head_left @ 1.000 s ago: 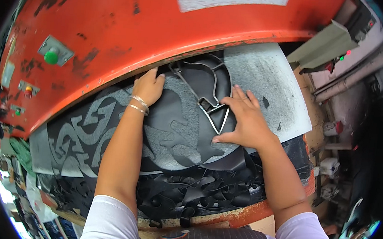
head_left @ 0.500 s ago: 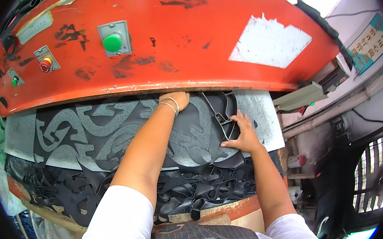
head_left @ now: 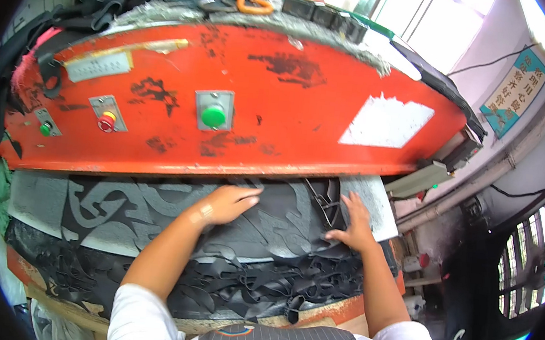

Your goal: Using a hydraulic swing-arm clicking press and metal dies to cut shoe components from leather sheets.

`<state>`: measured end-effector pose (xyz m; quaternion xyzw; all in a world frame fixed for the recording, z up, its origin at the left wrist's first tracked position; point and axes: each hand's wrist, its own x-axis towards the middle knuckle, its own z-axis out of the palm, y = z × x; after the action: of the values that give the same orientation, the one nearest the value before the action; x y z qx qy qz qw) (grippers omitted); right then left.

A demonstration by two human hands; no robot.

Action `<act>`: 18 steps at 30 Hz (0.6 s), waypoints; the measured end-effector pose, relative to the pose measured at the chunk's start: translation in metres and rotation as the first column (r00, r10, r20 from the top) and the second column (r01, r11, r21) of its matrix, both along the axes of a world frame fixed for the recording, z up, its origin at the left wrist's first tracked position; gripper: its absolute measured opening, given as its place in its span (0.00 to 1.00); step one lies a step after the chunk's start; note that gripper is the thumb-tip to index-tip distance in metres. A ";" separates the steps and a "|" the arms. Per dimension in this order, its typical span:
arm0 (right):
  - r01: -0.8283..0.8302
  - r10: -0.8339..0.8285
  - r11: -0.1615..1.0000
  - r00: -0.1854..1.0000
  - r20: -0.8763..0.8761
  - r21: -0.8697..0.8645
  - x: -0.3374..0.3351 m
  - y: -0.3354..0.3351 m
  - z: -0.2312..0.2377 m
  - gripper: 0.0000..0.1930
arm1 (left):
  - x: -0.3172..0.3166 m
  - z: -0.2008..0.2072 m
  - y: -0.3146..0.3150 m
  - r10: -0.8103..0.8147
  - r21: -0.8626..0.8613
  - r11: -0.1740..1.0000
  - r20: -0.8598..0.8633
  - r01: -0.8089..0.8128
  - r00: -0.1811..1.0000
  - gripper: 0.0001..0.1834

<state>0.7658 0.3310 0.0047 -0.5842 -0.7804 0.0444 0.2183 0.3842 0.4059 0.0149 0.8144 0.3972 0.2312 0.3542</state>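
Observation:
My left hand (head_left: 234, 205) hovers over or rests on a black sheet (head_left: 276, 199) with curved cut-outs, its fingers stretched to the right and nothing held. A metal cutting die (head_left: 325, 204), a thin-walled frame, stands on the sheet's right part, close under the red machine's edge. Just right of it is my right hand (head_left: 355, 226), open with fingers and thumb spread. Whether its thumb touches the die I cannot tell. Under the sheet lies a pale grey board (head_left: 36, 198), which shows through the cut-outs. The sheet's far edge is hidden beneath the machine.
The red machine beam (head_left: 277, 118) spans the far side, carrying a large green button (head_left: 213, 117), a red knob (head_left: 106, 121) and a small green button (head_left: 45, 128). Black scraps (head_left: 243, 281) pile along the near edge. Dark material (head_left: 99, 3) lies on top of the beam.
My left hand has drawn back from the beam's edge and straightened its fingers. The right hand has eased off the die. The view has tilted upward, showing the beam's top.

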 end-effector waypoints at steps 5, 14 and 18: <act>-0.135 0.175 0.968 0.966 -0.188 0.210 -0.074 -0.026 0.025 0.45 | -0.175 0.023 -0.052 0.703 0.155 0.605 0.358 -0.781 0.615 0.21; -0.024 0.232 0.938 0.785 -0.574 0.345 -0.262 0.037 0.117 0.23 | -0.330 0.075 -0.028 0.619 0.336 -0.168 0.768 -0.927 0.166 0.37; 0.062 0.156 0.941 0.793 -0.589 0.332 -0.287 0.022 0.119 0.18 | -0.373 0.085 -0.037 0.742 0.258 -0.240 0.670 -0.936 -0.005 0.45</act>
<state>0.4793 0.3531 0.1240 -0.4734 -0.6791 0.1018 0.5517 0.0111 0.3686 0.1002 0.3132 0.6749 0.6394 -0.1940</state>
